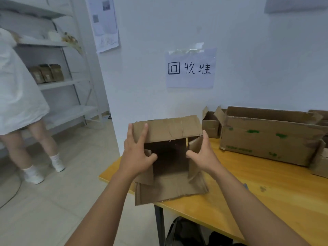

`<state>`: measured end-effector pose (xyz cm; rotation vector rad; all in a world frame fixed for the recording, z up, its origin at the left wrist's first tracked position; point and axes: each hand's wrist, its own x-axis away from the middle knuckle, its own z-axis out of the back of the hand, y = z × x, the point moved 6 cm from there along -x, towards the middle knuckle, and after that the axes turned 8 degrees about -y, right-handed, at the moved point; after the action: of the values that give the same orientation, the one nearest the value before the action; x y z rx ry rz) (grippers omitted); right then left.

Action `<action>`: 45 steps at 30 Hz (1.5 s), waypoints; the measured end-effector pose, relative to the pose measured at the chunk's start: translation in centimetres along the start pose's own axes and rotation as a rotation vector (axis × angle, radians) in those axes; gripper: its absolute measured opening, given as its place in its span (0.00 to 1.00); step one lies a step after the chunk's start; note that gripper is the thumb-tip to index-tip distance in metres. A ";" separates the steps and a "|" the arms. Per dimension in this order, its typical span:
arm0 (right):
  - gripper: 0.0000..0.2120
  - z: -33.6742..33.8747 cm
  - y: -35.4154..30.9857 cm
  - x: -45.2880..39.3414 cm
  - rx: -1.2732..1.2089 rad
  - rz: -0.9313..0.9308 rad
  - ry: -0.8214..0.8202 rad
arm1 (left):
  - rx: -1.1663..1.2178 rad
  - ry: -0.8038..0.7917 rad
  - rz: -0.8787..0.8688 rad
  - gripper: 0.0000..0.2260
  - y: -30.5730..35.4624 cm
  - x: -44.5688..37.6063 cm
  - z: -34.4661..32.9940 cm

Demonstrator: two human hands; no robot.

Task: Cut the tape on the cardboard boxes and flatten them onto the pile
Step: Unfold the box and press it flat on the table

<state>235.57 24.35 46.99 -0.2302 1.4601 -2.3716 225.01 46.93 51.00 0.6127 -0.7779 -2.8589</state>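
Note:
A small brown cardboard box (pixel 168 130) lies on its side at the left end of the yellow table (pixel 248 183), its open end facing me and its flaps spread. My left hand (pixel 136 153) grips the box's left side flap, fingers stretched up onto the top flap and thumb curled inside the opening. My right hand (pixel 204 153) holds the right side flap, thumb inside and fingers behind it. No cutter is in view.
A large opened box with green print (pixel 266 139) and a small opened box (pixel 211 125) stand against the wall behind. More cardboard (pixel 321 162) sits at the right edge. A paper sign (pixel 190 68) hangs above. A person (pixel 21 96) stands at shelves (pixel 67 82) to the left.

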 end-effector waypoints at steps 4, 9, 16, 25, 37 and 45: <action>0.51 0.9 1.4 1.0 -0.116 -0.023 -0.220 | 0.146 -0.253 -0.058 0.48 -0.7 0.8 -0.4; 0.41 2.1 2.0 1.6 -0.452 -0.014 -0.317 | 0.660 -0.035 -0.010 0.34 -1.9 2.1 0.9; 0.28 3.3 0.4 -1.0 -0.516 -0.202 -0.035 | 0.909 0.017 0.615 0.32 -5.3 0.5 1.3; 0.17 4.8 -2.8 -3.1 -0.407 -0.002 -0.199 | 0.997 -0.114 0.380 0.16 -6.2 -3.0 2.7; 0.26 5.7 -3.1 -1.8 -0.692 0.175 -0.231 | 1.284 0.047 0.118 0.15 -5.8 -2.5 3.8; 0.45 5.7 -3.2 -1.1 -0.859 0.185 -0.264 | 1.052 0.051 0.128 0.19 -2.8 -2.9 4.1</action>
<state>237.69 21.29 52.45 -0.5549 2.1469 -1.3815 225.93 51.80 53.81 0.6575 -2.1997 -2.1084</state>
